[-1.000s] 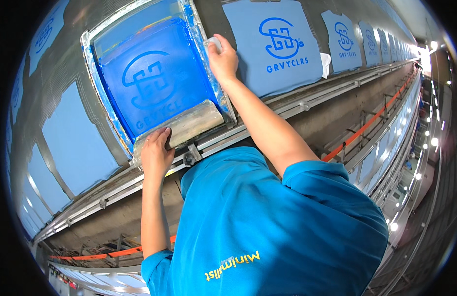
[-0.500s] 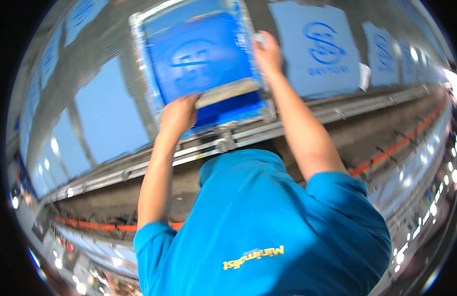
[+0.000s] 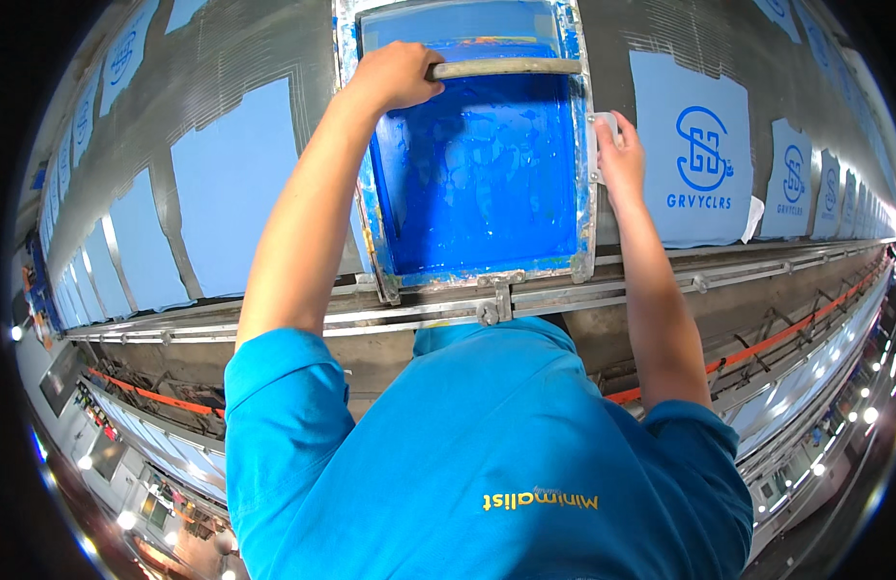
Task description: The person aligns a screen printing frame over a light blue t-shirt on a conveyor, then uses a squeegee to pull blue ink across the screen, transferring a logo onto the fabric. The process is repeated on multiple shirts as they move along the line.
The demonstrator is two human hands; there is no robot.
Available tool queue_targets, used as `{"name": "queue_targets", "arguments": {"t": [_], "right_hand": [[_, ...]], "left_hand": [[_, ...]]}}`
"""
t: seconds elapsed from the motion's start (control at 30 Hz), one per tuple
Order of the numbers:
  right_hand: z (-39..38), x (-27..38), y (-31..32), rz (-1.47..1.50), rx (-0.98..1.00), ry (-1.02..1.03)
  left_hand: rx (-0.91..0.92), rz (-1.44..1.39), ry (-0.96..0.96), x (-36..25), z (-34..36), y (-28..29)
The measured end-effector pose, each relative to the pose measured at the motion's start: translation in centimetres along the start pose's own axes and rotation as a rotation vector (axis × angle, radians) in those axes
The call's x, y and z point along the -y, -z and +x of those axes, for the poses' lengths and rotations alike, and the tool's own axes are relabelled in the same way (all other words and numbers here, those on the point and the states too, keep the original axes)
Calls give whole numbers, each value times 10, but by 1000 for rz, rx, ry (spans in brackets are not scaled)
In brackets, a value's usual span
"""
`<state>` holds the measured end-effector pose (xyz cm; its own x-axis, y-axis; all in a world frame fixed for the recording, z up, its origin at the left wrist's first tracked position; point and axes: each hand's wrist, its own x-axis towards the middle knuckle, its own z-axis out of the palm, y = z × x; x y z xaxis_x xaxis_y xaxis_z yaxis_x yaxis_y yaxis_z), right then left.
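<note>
A metal-framed printing screen [image 3: 583, 203] lies flat on a long table, its mesh covered in wet blue ink [image 3: 477, 174]. My left hand [image 3: 395, 77] is closed on the left end of a grey squeegee [image 3: 511, 68] that lies across the far end of the screen. My right hand [image 3: 617, 155] grips a small grey handle on the frame's right side. Both forearms reach out over my blue shirt.
The long grey table [image 3: 255, 58] holds a row of light blue fabric panels. The panels to the right [image 3: 694, 164] carry a dark blue printed logo, while those to the left [image 3: 231, 184] are plain. Metal rails [image 3: 661, 285] run along the table's near edge.
The squeegee has travelled from the near end of the screen to the far end with my left hand on it, leaving ink over the mesh. My right hand stays on the frame's side.
</note>
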<state>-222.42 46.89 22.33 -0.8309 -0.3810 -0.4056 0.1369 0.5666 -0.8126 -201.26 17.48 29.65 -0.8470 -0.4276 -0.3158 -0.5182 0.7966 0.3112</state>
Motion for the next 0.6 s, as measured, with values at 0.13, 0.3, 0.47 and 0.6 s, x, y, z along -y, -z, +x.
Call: {"name": "queue_targets", "arguments": {"t": [0.13,0.3,0.47,0.6], "right_hand": [[25,68,-8,-526,-168,1101],[55,118,-64,-905,346,1073],[43,111,-76,-961,206,1006],[15,78,-61,-995,208,1078]], "left_hand": [[123,104,206,10,-10,14],[49,161,242,15,-4,11],[17,139,262,14,-5,1],[60,129,290,-6,-42,-24]]}}
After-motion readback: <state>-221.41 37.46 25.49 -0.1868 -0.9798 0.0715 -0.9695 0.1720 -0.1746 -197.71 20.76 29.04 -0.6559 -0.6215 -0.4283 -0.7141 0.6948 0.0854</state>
